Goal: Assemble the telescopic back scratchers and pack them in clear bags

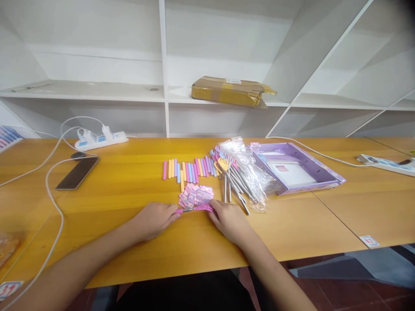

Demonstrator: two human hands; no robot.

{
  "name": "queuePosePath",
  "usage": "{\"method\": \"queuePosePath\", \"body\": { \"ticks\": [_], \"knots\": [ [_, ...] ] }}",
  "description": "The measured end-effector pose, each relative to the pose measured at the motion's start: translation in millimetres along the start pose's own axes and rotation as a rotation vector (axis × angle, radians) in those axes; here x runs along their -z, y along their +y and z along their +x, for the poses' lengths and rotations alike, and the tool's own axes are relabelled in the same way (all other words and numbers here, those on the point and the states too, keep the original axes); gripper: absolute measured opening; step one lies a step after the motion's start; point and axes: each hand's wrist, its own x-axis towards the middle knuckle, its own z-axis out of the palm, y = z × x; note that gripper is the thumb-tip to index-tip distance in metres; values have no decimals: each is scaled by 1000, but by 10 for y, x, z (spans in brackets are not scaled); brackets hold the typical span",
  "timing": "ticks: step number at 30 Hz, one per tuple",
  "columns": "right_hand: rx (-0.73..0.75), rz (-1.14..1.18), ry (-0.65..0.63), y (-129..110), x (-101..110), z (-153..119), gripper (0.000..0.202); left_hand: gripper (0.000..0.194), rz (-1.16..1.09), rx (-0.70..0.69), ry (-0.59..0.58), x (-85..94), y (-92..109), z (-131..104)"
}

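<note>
Between my two hands is a pink back scratcher (201,207) with a short metal shaft, held level just above the table. The fingers of my left hand (156,221) are closed round its pink handle end. My right hand (229,219) pinches the claw-shaped head at the other end. Just beyond it lies a pile of small pink printed cards (196,195). Behind the cards, a row of pink, yellow, purple and blue handle tubes (190,172) is laid out. Several more scratchers with metal rods (238,181) and coloured claw heads are heaped to the right.
Clear plastic bags (251,172) lie beside a purple open box (324,169) on the right. A phone (78,172), a power strip (103,140) and loose white cables are at the left. Another power strip (389,163) sits far right. A taped carton (228,91) rests on the shelf.
</note>
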Motion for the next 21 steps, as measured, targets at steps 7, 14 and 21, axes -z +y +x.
{"method": "queuePosePath", "body": {
  "ticks": [7, 14, 21],
  "knots": [
    [29, 19, 23, 22, -10, -15, 15, 50, -23, 5, -10, 11, -4, 3],
    [95, -35, 41, -11, 8, -32, 18, 52, -46, 12, 7, -26, -9, 6],
    [101, -137, 223, 502, 466, -214, 31, 41, 67, 20, 30, 314, -286, -117]
  ]
}}
